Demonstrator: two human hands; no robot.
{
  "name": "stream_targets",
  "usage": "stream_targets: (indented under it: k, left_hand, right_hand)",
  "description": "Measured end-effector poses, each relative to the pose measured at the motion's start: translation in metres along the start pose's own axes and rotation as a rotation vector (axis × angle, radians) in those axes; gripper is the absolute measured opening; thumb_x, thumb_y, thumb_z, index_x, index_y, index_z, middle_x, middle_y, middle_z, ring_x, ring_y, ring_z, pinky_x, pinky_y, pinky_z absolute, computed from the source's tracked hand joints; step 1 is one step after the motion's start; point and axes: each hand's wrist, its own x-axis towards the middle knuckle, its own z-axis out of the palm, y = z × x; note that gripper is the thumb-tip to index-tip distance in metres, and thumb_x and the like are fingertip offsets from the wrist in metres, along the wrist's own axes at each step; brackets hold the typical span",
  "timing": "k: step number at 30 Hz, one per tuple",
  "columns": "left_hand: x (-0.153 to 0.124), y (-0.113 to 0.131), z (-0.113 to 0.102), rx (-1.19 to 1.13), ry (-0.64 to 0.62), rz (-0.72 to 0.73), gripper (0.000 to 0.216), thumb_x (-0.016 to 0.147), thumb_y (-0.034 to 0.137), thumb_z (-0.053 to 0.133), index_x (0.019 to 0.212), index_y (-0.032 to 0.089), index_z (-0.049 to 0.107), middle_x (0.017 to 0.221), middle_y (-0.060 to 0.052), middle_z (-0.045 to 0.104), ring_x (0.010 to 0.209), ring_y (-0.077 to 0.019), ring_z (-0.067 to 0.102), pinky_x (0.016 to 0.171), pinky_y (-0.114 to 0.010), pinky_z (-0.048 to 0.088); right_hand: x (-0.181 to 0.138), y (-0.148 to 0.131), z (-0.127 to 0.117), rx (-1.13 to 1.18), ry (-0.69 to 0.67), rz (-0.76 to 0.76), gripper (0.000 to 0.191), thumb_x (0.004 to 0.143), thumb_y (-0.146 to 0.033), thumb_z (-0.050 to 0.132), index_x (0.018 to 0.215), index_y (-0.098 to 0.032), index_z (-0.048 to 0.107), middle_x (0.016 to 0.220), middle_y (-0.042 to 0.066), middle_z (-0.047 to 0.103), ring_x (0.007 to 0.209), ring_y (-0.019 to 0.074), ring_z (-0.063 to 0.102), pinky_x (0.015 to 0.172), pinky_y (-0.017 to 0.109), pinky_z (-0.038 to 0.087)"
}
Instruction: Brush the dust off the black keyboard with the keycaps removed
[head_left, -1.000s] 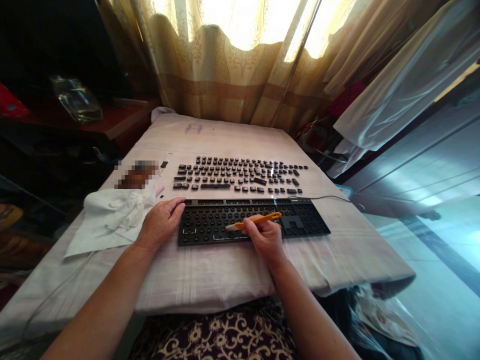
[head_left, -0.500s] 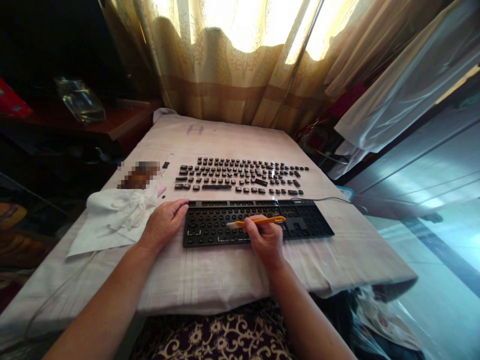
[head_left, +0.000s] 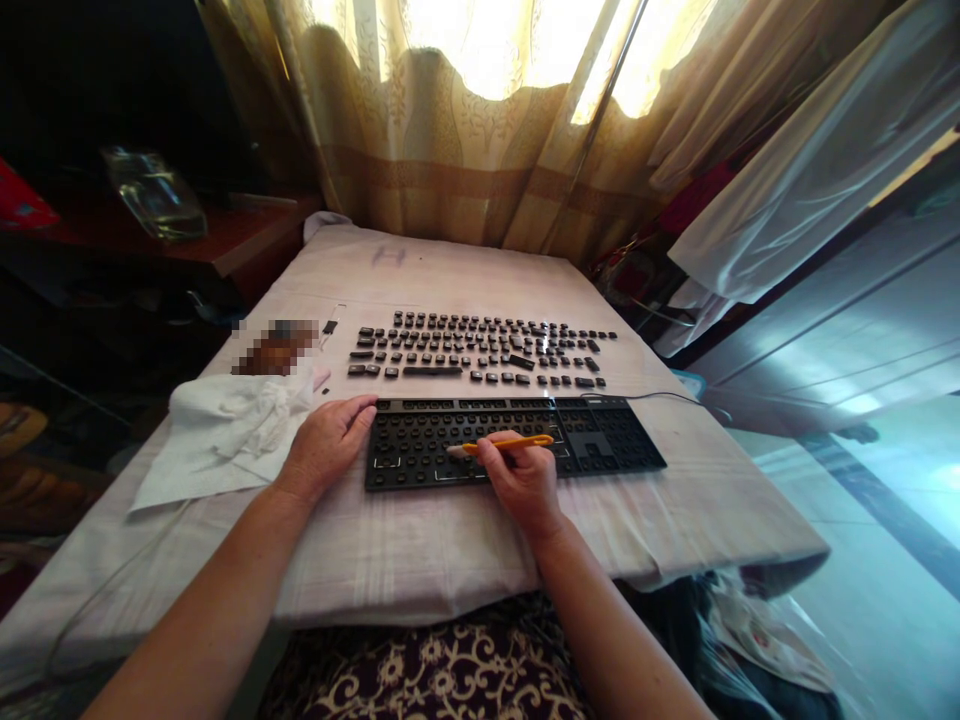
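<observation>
A black keyboard (head_left: 607,448) with its keycaps off lies flat across the cloth, bare key sockets showing. At its left end, my left hand (head_left: 330,440) grips the upper corner, thumb and fingers against the edge. My right hand (head_left: 521,475) pinches the orange handle of a small brush (head_left: 536,440). The brush's pale bristles point left and meet the middle of the key sockets, as far as I can see. Behind the keyboard, loose black keycaps (head_left: 433,371) are laid out in rows, with a long space bar among them.
White tissue (head_left: 214,425) lies crumpled left of my left hand, beside a pixelated patch. A small black piece with a wire loop (head_left: 330,327) is behind it. The keyboard cable (head_left: 660,395) runs right. A glass jar (head_left: 154,195) stands on the dark side furniture; curtains (head_left: 450,160) hang behind.
My right hand and the brush have moved slightly left over the keyboard. My left hand stays at the keyboard's left end.
</observation>
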Motion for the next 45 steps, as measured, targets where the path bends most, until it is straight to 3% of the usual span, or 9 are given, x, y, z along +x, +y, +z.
stream_targets:
  k: [9, 19, 27, 32, 39, 45]
  left_hand:
    - [0.0005, -0.0032, 0.0019, 0.009, 0.021, 0.024, 0.053, 0.093, 0.049, 0.037, 0.115, 0.019, 0.074, 0.116, -0.009, 0.078, 0.11, -0.0273, 0.071, 0.102, -0.04, 0.054]
    - [0.0002, 0.0, 0.0001, 0.003, 0.006, 0.015, 0.057, 0.092, 0.051, 0.036, 0.117, 0.017, 0.074, 0.116, -0.011, 0.078, 0.112, -0.0279, 0.071, 0.102, -0.041, 0.054]
    - [-0.0001, -0.0014, 0.001, 0.003, 0.015, 0.024, 0.054, 0.092, 0.05, 0.037, 0.116, 0.018, 0.074, 0.116, -0.01, 0.078, 0.111, -0.0273, 0.071, 0.102, -0.04, 0.054]
    - [0.0002, -0.0007, 0.001, 0.002, 0.019, 0.011, 0.055, 0.092, 0.05, 0.036, 0.116, 0.018, 0.074, 0.116, -0.01, 0.078, 0.111, -0.0274, 0.071, 0.102, -0.04, 0.054]
    - [-0.0003, 0.0017, -0.0004, 0.005, 0.001, 0.0, 0.056, 0.092, 0.05, 0.036, 0.117, 0.018, 0.074, 0.117, -0.01, 0.077, 0.111, -0.027, 0.071, 0.103, -0.039, 0.053]
    - [-0.0004, 0.0004, 0.0002, 0.009, 0.009, 0.005, 0.053, 0.093, 0.049, 0.037, 0.116, 0.02, 0.074, 0.118, -0.008, 0.077, 0.112, -0.0264, 0.07, 0.103, -0.039, 0.053]
  right_hand:
    - [0.002, -0.0032, -0.0009, 0.13, 0.025, 0.02, 0.025, 0.094, -0.028, 0.059, 0.071, -0.022, 0.068, 0.059, 0.001, 0.073, 0.053, 0.0169, 0.07, 0.057, 0.026, 0.056]
    - [-0.0005, 0.0037, 0.0016, 0.0, 0.027, -0.05, 0.02, 0.092, -0.028, 0.062, 0.075, -0.022, 0.07, 0.063, 0.002, 0.075, 0.053, 0.0162, 0.07, 0.058, 0.026, 0.055]
    - [0.0, -0.0003, -0.0002, 0.093, -0.033, -0.024, 0.021, 0.092, -0.026, 0.062, 0.072, -0.021, 0.069, 0.058, 0.001, 0.073, 0.05, 0.0165, 0.069, 0.055, 0.025, 0.053]
    - [0.001, -0.0028, -0.001, 0.145, 0.019, 0.054, 0.027, 0.094, -0.029, 0.06, 0.07, -0.022, 0.068, 0.058, 0.001, 0.072, 0.053, 0.0166, 0.07, 0.058, 0.026, 0.056]
    - [-0.0003, 0.0012, 0.0006, 0.034, 0.03, -0.038, 0.017, 0.09, -0.026, 0.063, 0.074, -0.022, 0.069, 0.062, 0.001, 0.074, 0.052, 0.0161, 0.069, 0.057, 0.026, 0.054]
    - [0.0, -0.0021, -0.0006, 0.101, -0.03, 0.01, 0.021, 0.09, -0.028, 0.063, 0.07, -0.022, 0.068, 0.057, 0.001, 0.071, 0.049, 0.0159, 0.067, 0.054, 0.026, 0.053]
